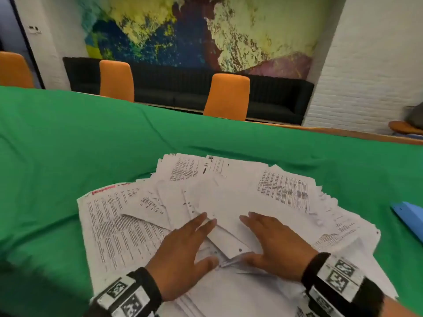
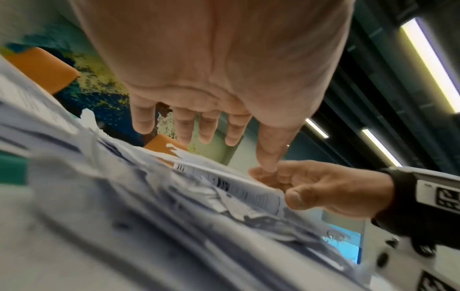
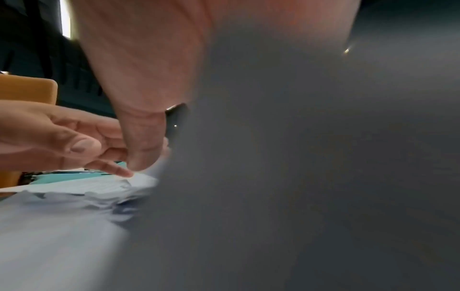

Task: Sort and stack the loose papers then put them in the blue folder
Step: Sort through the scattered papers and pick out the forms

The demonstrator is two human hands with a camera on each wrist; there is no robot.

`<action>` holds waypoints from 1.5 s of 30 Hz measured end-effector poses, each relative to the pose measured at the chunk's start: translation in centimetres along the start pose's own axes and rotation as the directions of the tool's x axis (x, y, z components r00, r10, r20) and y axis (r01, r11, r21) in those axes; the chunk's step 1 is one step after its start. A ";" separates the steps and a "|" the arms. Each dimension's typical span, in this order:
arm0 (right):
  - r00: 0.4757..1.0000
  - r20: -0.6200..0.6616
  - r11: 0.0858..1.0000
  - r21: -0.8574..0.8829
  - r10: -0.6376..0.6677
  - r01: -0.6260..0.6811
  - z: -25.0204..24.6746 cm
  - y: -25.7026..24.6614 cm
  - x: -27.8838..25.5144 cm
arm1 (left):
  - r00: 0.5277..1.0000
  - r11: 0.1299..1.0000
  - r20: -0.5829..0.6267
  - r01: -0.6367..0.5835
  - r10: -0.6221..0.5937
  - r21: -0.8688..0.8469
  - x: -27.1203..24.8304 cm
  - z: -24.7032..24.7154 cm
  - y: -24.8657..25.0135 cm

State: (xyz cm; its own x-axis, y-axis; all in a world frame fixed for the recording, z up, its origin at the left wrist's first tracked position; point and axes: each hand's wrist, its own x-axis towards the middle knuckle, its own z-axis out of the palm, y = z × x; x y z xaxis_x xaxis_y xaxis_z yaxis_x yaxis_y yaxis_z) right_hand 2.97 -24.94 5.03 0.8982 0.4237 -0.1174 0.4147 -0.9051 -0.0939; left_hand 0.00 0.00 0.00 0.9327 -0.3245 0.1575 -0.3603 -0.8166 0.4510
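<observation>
1. The left hand is laid on the loose papers with fingers straight and spread wide; nothing is gripped.
2. The right hand is set beside it on the same heap, fingers straight, thumb at a punched sheet's near corner.
3. The papers are fanned untidily over the green cloth.
4. The blue folder is seen right of the papers, apart from them.
5. Orange chairs are stood beyond the cloth.

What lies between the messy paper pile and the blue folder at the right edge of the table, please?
Only bare green cloth. In the head view a strip of it separates the right edge of the paper pile from the blue folder; nothing else sits there.
</observation>
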 end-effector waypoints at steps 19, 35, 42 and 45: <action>0.781 -0.418 0.742 0.666 0.464 -0.084 -10.2 5.7 -3.9 | 0.992 0.952 0.126 -0.016 -0.024 0.306 -0.9 1.5 0.7; 0.765 0.077 0.051 0.988 0.639 -0.142 -0.5 7.8 -8.4 | 0.972 0.916 -0.123 -0.142 0.201 0.376 4.6 -0.7 2.1; 0.709 0.150 -0.098 0.989 0.690 -0.114 1.3 9.4 -9.7 | 0.954 0.829 0.280 -0.069 -0.108 0.554 8.0 -2.0 2.0; 0.705 0.183 -0.139 0.983 0.685 -0.120 2.0 10.0 -10.5 | 0.932 0.757 0.350 -0.158 -0.098 0.634 9.7 -1.0 1.8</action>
State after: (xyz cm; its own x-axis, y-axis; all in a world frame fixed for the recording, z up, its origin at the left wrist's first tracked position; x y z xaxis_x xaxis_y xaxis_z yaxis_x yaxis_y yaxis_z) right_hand -2.61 -38.40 3.37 0.8908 -0.3148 -0.3277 -0.3088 0.1099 -0.9448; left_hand 8.44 -4.14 3.22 0.8981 -0.3890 -0.2051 -0.4316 -0.8693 -0.2409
